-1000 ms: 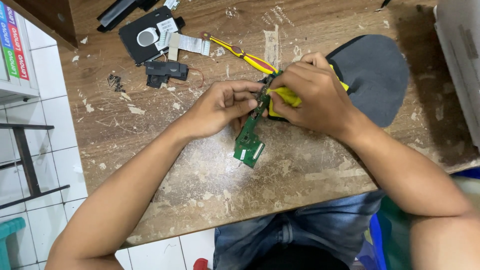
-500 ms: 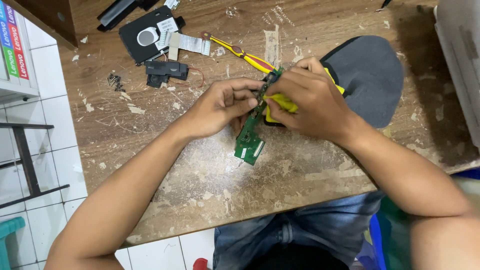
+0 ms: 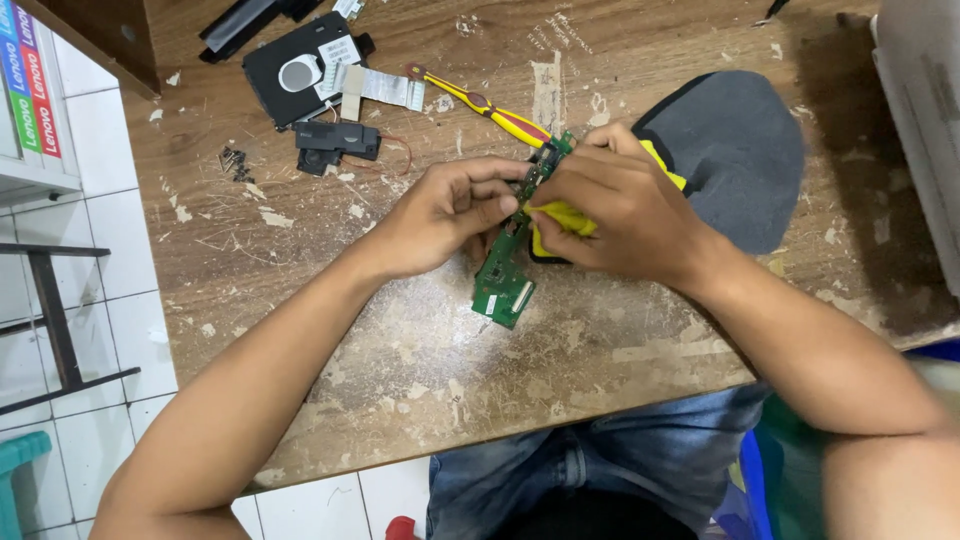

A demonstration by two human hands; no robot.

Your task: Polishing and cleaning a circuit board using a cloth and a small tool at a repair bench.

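A narrow green circuit board (image 3: 505, 275) stands on edge over the worn wooden table (image 3: 400, 370). My left hand (image 3: 450, 210) pinches the board from the left, near its upper half. My right hand (image 3: 615, 205) presses a folded yellow cloth (image 3: 560, 218) against the board's right side. The board's lower end sticks out below both hands. Its top end shows just above my right fingers.
A yellow and red screwdriver (image 3: 480, 103) lies behind my hands. Black plastic parts (image 3: 300, 70), a small black speaker (image 3: 335, 140) with thin wires and several loose screws (image 3: 232, 163) lie at the back left. A grey pad (image 3: 735, 150) sits under my right wrist.
The board and both hands have stayed in nearly the same place; my right hand with the cloth has shifted slightly along the board.
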